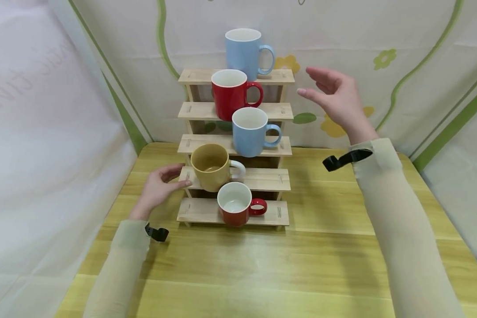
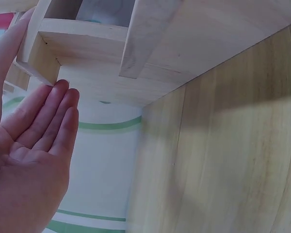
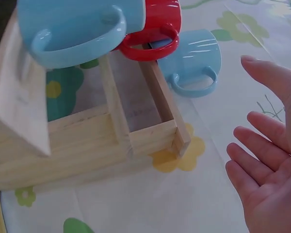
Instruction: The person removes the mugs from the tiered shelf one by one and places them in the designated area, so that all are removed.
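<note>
My left hand is at the left end of a stepped wooden rack. Its thumb lies along the front of the second tread from the bottom, and its fingertips meet the tread's other edge. My right hand hovers right of the top tread, fingers spread and holding nothing. Nearest to it is a light blue mug on the top tread. Below come a red mug, another light blue mug, a mustard mug with a white handle, and a shorter red mug on the lowest tread.
The rack stands near the back of a wooden table. Behind it hangs a white cloth printed with flowers and green stripes. More pale fabric hangs along the left side.
</note>
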`<state>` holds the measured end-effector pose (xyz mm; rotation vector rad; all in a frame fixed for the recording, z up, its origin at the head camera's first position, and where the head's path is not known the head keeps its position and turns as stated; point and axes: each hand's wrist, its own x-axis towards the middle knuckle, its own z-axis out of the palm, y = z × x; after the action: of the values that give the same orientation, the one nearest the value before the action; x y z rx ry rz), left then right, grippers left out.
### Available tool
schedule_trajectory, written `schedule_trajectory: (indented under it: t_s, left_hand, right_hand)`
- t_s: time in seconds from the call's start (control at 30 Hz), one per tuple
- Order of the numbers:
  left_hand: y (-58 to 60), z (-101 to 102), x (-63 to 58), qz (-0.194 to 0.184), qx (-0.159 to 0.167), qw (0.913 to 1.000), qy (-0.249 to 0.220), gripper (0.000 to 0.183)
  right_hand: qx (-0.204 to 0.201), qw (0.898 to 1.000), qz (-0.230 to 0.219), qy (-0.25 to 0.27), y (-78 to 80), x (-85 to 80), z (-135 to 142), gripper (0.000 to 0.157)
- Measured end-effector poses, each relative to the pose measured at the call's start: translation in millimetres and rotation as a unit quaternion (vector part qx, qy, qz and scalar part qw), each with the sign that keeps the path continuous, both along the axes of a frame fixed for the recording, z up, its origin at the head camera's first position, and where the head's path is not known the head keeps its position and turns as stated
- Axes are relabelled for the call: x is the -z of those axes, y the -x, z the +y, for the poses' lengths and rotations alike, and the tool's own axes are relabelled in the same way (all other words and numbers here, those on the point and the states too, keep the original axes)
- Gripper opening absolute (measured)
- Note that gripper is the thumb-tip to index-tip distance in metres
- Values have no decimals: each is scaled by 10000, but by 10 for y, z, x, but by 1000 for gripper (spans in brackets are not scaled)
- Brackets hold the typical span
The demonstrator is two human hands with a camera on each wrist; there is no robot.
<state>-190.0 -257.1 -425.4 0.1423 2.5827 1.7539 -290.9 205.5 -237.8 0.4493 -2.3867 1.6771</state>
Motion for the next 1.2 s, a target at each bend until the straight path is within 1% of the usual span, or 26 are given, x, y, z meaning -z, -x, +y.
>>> schedule_trajectory:
  t_s: [0.13,0.27,0.47,0.6,0.77,0.9,1.07,1.2]
  left_hand:
    - [-10,-3,-8,-65,-26,9999,-99,69]
    - [-8,0,-1,-33,-77,9997,-221,68]
    - [6,2,59,126,-128,9986,-492,64]
    - [18,21,109,197,-186,9972,-695,62]
    - [20,54,151,237,-328,9950,-914,60]
    - [22,63,156,333,-359,9938,-997,58]
    - [21,58,134,280,-364,9952,-870,59]
    - [24,50,115,163,-375,9964,-742,59]
  right_hand:
    - [-52,9997,-134,193,141,-99,-120,63]
    - [-118,9995,-120,256,254,-159,-240,62]
    - [-128,9995,-238,162,385,-145,-371,66]
    - [-71,9989,-405,226,451,-136,-433,67]
    - [9,9975,-570,425,514,-155,-517,70]
    - [5,9972,-621,423,548,-183,-588,72]
    - [-136,9972,-695,253,558,-211,-669,71]
    - [-289,9973,-655,164,575,-221,-729,68]
